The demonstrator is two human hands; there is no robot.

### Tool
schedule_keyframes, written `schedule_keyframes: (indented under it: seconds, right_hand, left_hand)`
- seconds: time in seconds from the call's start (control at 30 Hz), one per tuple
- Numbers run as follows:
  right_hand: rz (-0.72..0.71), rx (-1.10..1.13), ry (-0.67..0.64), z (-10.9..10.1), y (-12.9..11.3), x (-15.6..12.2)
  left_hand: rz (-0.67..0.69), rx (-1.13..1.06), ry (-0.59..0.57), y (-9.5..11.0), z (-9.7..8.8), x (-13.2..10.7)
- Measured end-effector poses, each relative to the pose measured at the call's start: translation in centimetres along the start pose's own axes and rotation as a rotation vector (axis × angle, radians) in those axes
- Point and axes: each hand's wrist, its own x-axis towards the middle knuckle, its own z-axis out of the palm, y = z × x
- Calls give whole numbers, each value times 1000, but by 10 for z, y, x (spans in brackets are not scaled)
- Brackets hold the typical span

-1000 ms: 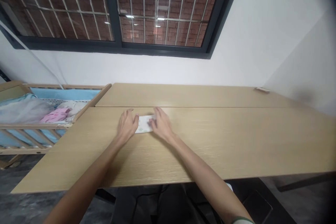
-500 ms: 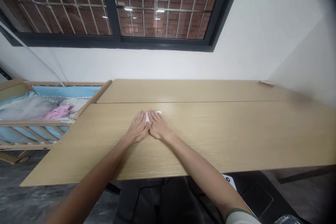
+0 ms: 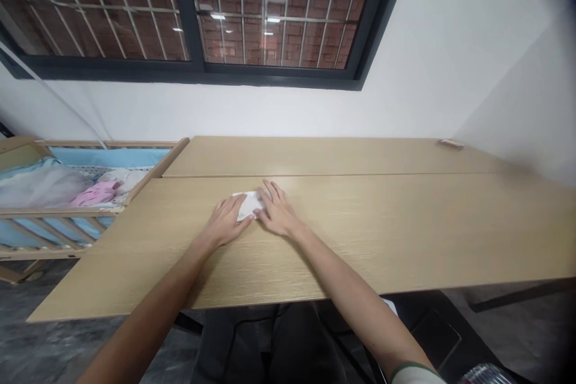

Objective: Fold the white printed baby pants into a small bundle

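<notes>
A small white folded cloth [image 3: 248, 204] with a faint print lies flat on the light wooden table [image 3: 382, 234], near its middle. My left hand [image 3: 225, 222] rests on the cloth's near left part, fingers stretched out and pressed flat. My right hand [image 3: 276, 211] lies on the cloth's right side, fingers spread and flat. The two hands sit close together and cover most of the cloth.
A wooden crib [image 3: 85, 192] with blue lining, white netting and a pink garment [image 3: 96, 193] stands against the table's left end. A small flat object [image 3: 450, 143] lies at the far right back edge. A white wall and a barred window rise behind.
A second ago my hands were apart on a wider cloth. They came together over it, and now have parted slightly, showing a smaller folded piece.
</notes>
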Motion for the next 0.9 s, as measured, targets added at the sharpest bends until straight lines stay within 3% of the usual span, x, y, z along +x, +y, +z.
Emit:
schedule_keyframes:
  seconds: [0.27, 0.47, 0.63, 0.77, 0.9]
  right_hand:
    - [-35, 113, -108, -5, 15, 0]
    - [-18, 220, -4, 6, 27, 7]
    - [67, 422, 120, -7, 26, 18]
    - [182, 733, 226, -30, 24, 38]
    - [333, 853, 84, -43, 34, 58]
  left_hand:
    - [-50, -54, -4, -3, -1, 2]
    - [-57, -69, 54, -6, 1, 7]
    - [-107, -100, 190, 0, -8, 11]
    - [-238, -396, 324, 8, -14, 14]
    - [-342, -804, 245, 16, -8, 14]
